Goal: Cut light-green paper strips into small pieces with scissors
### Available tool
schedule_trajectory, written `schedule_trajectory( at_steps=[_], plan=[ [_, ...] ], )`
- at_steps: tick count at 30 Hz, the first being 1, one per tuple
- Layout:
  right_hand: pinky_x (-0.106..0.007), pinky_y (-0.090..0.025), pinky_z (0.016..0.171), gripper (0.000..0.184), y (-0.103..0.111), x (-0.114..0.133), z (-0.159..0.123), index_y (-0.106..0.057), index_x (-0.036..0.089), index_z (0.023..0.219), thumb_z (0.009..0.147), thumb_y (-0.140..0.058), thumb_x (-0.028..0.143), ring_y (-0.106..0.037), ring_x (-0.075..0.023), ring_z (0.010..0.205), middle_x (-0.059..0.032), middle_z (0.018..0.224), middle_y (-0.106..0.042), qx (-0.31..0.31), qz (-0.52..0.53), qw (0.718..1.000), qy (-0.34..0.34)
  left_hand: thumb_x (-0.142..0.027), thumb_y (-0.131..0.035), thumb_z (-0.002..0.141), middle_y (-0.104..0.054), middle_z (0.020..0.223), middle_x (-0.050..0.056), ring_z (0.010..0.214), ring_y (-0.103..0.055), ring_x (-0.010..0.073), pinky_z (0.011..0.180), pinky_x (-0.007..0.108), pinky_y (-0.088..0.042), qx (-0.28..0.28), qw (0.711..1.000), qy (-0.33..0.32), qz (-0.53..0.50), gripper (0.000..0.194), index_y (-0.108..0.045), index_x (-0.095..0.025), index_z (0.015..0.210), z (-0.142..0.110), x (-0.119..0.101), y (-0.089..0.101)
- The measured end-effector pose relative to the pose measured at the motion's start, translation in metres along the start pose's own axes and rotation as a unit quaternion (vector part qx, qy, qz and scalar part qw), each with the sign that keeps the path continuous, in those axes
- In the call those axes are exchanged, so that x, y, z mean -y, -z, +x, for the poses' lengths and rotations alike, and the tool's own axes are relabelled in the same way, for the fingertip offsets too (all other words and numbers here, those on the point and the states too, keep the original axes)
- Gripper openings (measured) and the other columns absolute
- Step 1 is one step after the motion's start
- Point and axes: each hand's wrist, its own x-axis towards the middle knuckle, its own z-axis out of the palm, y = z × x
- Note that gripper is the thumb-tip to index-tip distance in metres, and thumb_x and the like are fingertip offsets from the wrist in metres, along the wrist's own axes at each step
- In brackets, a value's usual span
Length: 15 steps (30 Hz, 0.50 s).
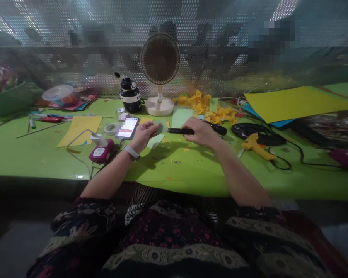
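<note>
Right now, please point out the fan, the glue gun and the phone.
Fan [160, 58]: head view, on its round guard.
Yellow glue gun [262, 151]: head view, on its handle.
Phone [130, 128]: head view, on its screen.

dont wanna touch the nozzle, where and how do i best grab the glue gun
Probably best by its yellow handle, from above and the right: the glue gun lies flat, handle slanting out to the right, while the nozzle points left, away from that side.
</note>
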Motion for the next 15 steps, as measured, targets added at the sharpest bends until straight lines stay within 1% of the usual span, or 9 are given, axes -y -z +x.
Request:
schedule_trajectory(
  at_steps=[4,8,11,13,15],
  plan=[
    [-0.036,-0.047,0.082,0.015,-0.001,-0.003,0.000,-0.066,0.021,0.094,0.079,-0.061,0.021,-0.060,-0.0247,0.094,-0.0078,0.100,-0.066,0.001,0.022,1.000,-0.005,-0.030,-0.096,0.061,-0.070,0.073,0.001,0.069,-0.067,0.0097,0.069,0.023,-0.055,0.004,1.000,0.006,-0.011,0.037,-0.063,-0.015,0.070,0.000,0.002,-0.001],
    [-0.036,-0.047,0.082,0.017,-0.003,-0.002,0.001,-0.067,0.020,0.096,0.079,-0.062,0.021,-0.061,-0.0251,0.096,-0.0087,0.100,-0.066,0.014,0.028,1.000,-0.002,-0.030,-0.095,0.063,-0.069,0.071,0.000,0.065,-0.065,0.0081,0.063,0.021,-0.052,0.007,1.000,0.011,-0.003,0.035,-0.064,-0.015,0.071,0.002,0.004,0.000],
    [-0.035,-0.047,0.082,0.018,-0.003,0.002,0.001,-0.068,0.019,0.096,0.079,-0.063,0.018,-0.062,-0.0240,0.095,-0.0085,0.101,-0.067,0.056,0.046,0.997,0.008,-0.029,-0.095,0.062,-0.069,0.071,0.000,0.067,-0.065,0.0085,0.066,0.021,-0.054,-0.009,1.000,-0.004,-0.019,0.035,-0.064,-0.016,0.071,0.004,0.002,0.002],
    [-0.034,-0.048,0.081,0.017,-0.005,0.009,0.001,-0.068,0.020,0.095,0.079,-0.065,0.017,-0.063,-0.0221,0.091,-0.0073,0.099,-0.068,0.101,0.073,0.992,0.016,-0.029,-0.096,0.061,-0.070,0.073,0.000,0.070,-0.067,0.0097,0.070,0.023,-0.056,-0.018,0.999,-0.010,-0.028,0.037,-0.063,-0.017,0.071,0.004,0.000,0.002],
    [-0.032,-0.048,0.076,0.015,-0.009,0.020,0.001,-0.069,0.021,0.094,0.079,-0.069,0.019,-0.063,-0.0203,0.087,-0.0053,0.096,-0.069,0.152,0.101,0.983,0.023,-0.030,-0.097,0.058,-0.071,0.075,0.000,0.070,-0.068,0.0102,0.070,0.024,-0.056,-0.008,1.000,0.001,-0.020,0.038,-0.064,-0.016,0.073,0.002,-0.001,0.001]
  ],
)
